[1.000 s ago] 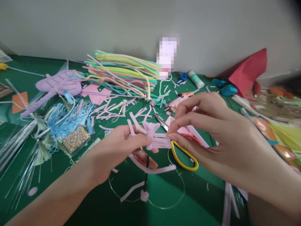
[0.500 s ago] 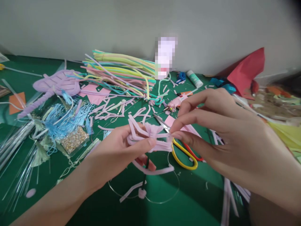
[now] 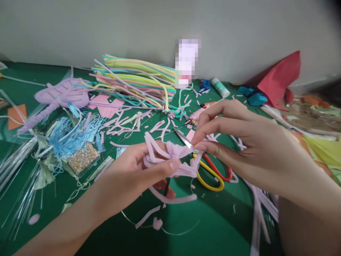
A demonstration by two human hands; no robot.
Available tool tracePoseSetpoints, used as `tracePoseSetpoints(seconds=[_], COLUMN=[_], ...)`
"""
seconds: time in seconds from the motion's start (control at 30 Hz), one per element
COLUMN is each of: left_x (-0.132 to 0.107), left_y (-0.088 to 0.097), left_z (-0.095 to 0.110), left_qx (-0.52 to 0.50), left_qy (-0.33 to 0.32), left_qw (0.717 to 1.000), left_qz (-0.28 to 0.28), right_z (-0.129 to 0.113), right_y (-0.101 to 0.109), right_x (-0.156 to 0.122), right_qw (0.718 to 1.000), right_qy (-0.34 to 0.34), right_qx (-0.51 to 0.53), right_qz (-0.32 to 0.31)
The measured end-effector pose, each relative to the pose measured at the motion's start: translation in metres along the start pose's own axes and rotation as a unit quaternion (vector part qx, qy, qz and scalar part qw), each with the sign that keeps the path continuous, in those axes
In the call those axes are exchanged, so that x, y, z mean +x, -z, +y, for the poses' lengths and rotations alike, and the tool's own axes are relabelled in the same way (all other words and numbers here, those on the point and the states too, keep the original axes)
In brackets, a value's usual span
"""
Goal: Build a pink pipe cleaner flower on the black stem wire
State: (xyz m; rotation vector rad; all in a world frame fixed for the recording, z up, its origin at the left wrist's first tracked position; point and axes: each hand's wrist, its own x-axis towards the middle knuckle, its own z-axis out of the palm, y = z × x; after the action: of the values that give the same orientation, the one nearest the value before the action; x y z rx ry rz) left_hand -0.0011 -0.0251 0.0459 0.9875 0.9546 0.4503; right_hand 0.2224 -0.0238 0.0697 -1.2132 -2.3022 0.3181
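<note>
A lilac pipe-cleaner piece [image 3: 186, 169], with bent loops and a gathered middle, is held in my left hand [image 3: 138, 174]. The thumb presses on its front and the other fingers curl behind it, partly hidden. My right hand [image 3: 234, 133] pinches the tip of one lilac strand at the piece's right side between thumb and forefinger. Under the piece, a curved lilac strand [image 3: 176, 200] and a dark thin stem show. Just below and behind my right fingertips lie scissors [image 3: 207, 179] with yellow and red handles, their blades partly covered.
Behind are a bundle of coloured pipe cleaners [image 3: 138, 81], lilac offcuts [image 3: 125, 124] and a glue stick [image 3: 220, 88]. Blue tassels [image 3: 77, 129], a bag of gold beads [image 3: 84, 158] and a lilac pipe-cleaner shape [image 3: 62, 94] lie left. Red paper [image 3: 282, 81] stands right.
The pinched strand, which lay straight across to the right, now angles upward from the piece's right end. My right hand has shifted slightly left; my left hand keeps its hold.
</note>
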Motion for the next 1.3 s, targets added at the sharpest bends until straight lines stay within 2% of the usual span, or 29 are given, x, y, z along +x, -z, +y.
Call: tracePoseSetpoints(seconds=[0.2, 0.53, 0.73, 0.87, 0.97, 1.3], left_x=[-0.001, 0.000, -0.002, -0.003, -0.004, -0.004], left_y=[0.001, 0.001, 0.001, 0.000, 0.000, 0.001], left_z=[0.000, -0.002, 0.001, 0.002, 0.001, 0.003], left_qx=[0.006, -0.003, 0.005, 0.003, -0.005, -0.008], left_qy=[-0.009, -0.021, -0.040, -0.017, -0.026, -0.019], left_qw=[1.000, 1.000, 0.999, 0.999, 0.999, 0.999], left_qz=[0.001, 0.016, 0.027, 0.034, 0.036, 0.025], right_z=[0.000, -0.020, -0.032, -0.034, -0.032, -0.028], right_y=[0.000, -0.004, -0.009, -0.010, -0.011, -0.019], right_x=[0.002, -0.002, 0.000, 0.003, 0.005, 0.005], right_qw=[0.999, 0.997, 0.983, 0.970, 0.961, 0.944], right_qy=[-0.031, -0.068, -0.171, -0.226, -0.253, -0.274], right_qx=[0.034, -0.021, 0.024, 0.074, 0.109, 0.184], right_qz=[0.009, 0.043, 0.068, 0.048, 0.023, -0.019])
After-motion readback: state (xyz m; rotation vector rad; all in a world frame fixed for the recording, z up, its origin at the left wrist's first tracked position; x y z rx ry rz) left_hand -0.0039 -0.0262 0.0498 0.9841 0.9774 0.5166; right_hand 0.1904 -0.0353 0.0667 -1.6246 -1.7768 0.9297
